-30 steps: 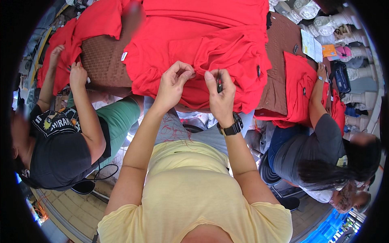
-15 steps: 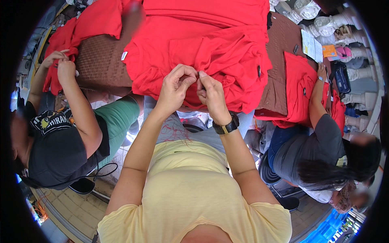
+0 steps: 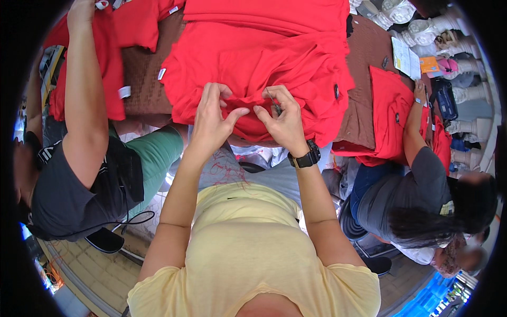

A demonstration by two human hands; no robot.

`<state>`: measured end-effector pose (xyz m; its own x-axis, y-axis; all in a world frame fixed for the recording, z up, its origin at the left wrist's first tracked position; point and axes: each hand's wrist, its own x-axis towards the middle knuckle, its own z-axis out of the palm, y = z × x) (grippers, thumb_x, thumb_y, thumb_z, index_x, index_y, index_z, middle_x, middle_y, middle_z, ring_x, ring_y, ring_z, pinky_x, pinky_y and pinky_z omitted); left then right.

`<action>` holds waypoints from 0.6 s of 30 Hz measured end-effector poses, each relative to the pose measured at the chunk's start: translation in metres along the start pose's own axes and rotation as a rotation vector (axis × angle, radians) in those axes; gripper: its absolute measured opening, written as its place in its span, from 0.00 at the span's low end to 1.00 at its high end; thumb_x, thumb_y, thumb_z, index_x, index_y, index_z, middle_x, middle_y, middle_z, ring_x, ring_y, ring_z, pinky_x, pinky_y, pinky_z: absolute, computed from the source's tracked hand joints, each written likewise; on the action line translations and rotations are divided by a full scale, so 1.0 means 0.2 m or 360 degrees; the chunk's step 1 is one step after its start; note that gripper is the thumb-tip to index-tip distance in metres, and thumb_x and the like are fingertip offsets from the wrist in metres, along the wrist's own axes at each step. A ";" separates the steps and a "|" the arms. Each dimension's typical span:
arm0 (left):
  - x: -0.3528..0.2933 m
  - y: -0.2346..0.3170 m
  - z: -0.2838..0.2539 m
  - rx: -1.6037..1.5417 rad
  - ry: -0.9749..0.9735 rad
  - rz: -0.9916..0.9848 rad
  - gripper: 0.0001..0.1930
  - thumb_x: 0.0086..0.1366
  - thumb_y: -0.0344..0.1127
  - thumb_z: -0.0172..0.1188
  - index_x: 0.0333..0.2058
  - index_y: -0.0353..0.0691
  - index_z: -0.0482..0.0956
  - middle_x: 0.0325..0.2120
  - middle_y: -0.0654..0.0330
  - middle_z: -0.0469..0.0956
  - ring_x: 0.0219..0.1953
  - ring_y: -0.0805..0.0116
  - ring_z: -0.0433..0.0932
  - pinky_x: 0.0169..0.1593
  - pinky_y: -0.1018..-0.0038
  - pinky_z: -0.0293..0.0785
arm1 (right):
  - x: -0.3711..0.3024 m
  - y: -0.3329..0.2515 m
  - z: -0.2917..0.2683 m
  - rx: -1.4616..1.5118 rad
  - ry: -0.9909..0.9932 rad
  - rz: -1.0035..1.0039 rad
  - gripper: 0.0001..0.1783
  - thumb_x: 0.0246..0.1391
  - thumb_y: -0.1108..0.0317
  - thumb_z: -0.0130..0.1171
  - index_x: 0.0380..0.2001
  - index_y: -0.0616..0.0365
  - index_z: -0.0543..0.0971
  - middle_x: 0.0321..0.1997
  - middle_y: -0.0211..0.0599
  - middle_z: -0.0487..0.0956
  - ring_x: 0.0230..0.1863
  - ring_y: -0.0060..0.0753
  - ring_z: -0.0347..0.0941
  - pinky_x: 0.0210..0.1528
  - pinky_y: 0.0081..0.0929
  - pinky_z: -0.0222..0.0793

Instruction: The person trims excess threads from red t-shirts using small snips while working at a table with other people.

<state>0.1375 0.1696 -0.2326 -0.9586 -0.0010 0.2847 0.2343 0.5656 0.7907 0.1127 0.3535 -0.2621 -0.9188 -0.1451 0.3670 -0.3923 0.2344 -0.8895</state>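
A bunched red shirt (image 3: 248, 63) lies in front of me, a white label at its left edge. My left hand (image 3: 214, 112) rests at its near side, thumb and fingers spread apart with nothing visible between them. Across a small fold of red cloth is my right hand (image 3: 285, 117), its fingers curled round a small dark metal tool that looks like thread snips (image 3: 277, 109). Much of that tool is hidden by the fingers. Loose red threads (image 3: 224, 168) are scattered over my lap.
More red shirts (image 3: 264, 16) are spread farther back on the brown woven-covered table (image 3: 148, 79). At the left a person handles red shirts (image 3: 108, 79); another at the right has one arm over a red pile (image 3: 388, 116). A dark blue case (image 3: 446, 99) lies beyond.
My hands have moved apart from a close pinch, the left one opening and the metal tool showing in the right. The left neighbour's arm has swung up and away, shifting red cloth.
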 end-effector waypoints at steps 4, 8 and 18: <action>0.00 -0.12 0.07 -0.0023 0.0121 0.0079 0.09 0.57 0.23 0.66 0.36 0.32 0.76 0.33 0.52 0.74 0.33 0.58 0.77 0.36 0.65 0.73 | -0.01 -0.03 -0.01 0.0061 -0.0059 0.0371 0.12 0.48 0.73 0.67 0.36 0.64 0.78 0.34 0.33 0.78 0.27 0.21 0.68 0.26 0.22 0.63; -0.01 -0.10 0.02 -0.0127 0.0071 0.0107 0.04 0.58 0.21 0.65 0.30 0.31 0.77 0.27 0.52 0.74 0.29 0.56 0.77 0.34 0.66 0.72 | -0.02 -0.03 -0.05 0.0051 -0.0009 0.0447 0.11 0.49 0.73 0.68 0.36 0.64 0.79 0.32 0.32 0.79 0.25 0.18 0.65 0.25 0.21 0.60; -0.16 -0.06 -0.04 -0.0527 -0.0049 -0.0203 0.05 0.62 0.25 0.63 0.32 0.31 0.76 0.32 0.58 0.76 0.33 0.68 0.77 0.38 0.73 0.74 | -0.15 -0.14 0.02 0.0013 0.0250 0.0140 0.09 0.58 0.70 0.63 0.31 0.65 0.76 0.27 0.35 0.75 0.27 0.24 0.68 0.30 0.25 0.65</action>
<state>0.1670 0.1555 -0.2465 -0.9867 -0.0268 0.1602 0.1475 0.2647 0.9530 0.1517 0.3469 -0.2504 -0.9454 0.0277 0.3248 -0.3100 0.2318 -0.9220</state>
